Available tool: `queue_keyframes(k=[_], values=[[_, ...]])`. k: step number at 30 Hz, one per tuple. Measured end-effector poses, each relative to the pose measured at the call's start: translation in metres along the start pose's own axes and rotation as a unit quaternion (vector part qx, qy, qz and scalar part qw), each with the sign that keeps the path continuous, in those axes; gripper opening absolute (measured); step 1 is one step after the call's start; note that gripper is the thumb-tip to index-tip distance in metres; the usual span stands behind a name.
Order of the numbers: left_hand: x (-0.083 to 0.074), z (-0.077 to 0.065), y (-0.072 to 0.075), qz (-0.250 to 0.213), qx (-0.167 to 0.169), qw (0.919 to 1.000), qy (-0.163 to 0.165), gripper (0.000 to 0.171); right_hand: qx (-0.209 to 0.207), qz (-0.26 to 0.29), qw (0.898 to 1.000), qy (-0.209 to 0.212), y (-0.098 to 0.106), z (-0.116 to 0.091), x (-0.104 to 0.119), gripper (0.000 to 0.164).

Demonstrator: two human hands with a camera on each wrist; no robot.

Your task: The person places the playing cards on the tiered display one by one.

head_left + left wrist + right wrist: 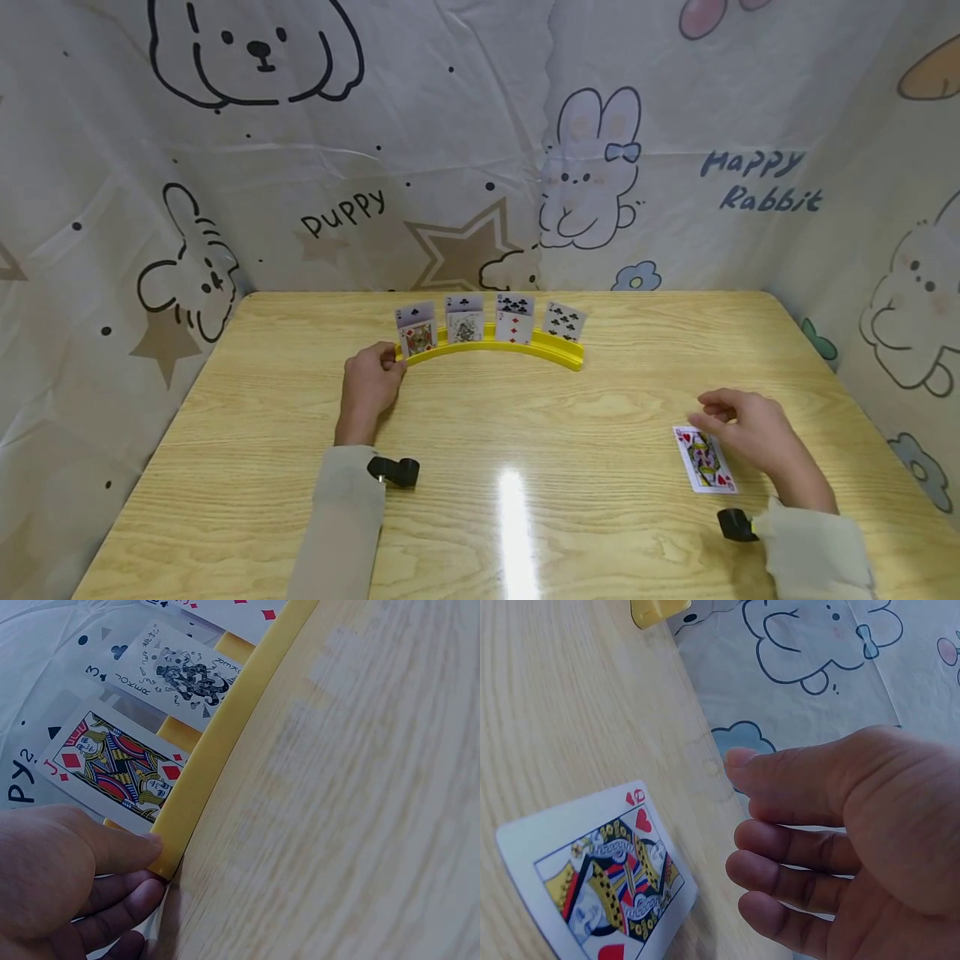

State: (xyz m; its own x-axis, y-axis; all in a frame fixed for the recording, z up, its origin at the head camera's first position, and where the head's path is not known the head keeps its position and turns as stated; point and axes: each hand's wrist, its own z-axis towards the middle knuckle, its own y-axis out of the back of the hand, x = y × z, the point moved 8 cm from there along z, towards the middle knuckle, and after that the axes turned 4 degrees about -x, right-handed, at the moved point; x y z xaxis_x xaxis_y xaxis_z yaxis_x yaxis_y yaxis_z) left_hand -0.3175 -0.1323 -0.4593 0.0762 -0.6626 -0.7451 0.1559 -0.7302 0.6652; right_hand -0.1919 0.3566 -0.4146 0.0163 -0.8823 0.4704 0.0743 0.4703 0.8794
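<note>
A curved yellow card holder (487, 343) stands at the back of the table with playing cards upright in it. My left hand (372, 379) pinches its left end, thumb on the front face, as the left wrist view shows. Nearest that hand is the jack of diamonds (116, 771), in front of a spade card (415, 312). To its right stand a joker (180, 673), a diamonds card (514, 327) and a clubs card (564, 322). My right hand (757, 429), its fingers loosely bent and holding nothing, hovers beside the queen of hearts (703, 460), which lies face up.
The wooden table (600, 500) reaches back to a patterned cloth (450, 167) that hangs behind it and at both sides. Small black cameras sit on both wrists, the left one (395, 472) near the sleeve cuff.
</note>
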Motion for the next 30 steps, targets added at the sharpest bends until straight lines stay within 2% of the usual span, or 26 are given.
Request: queue_keyframes(k=[8, 15, 30], values=[[-0.002, -0.001, 0.000, -0.001, -0.001, 0.9999, -0.016, 0.036, 0.016, -0.005, 1.000, -0.025, -0.003, -0.007, -0.009, 0.047], [-0.003, -0.001, 0.002, -0.001, -0.001, 0.9999, -0.011, 0.037, 0.020, -0.015, 0.999, -0.045, -0.006, -0.012, -0.016, 0.046], [-0.002, -0.002, 0.002, -0.004, 0.002, 0.9999, -0.009, 0.035, 0.065, -0.038, 0.994, -0.078, -0.015, -0.014, -0.031, 0.062]])
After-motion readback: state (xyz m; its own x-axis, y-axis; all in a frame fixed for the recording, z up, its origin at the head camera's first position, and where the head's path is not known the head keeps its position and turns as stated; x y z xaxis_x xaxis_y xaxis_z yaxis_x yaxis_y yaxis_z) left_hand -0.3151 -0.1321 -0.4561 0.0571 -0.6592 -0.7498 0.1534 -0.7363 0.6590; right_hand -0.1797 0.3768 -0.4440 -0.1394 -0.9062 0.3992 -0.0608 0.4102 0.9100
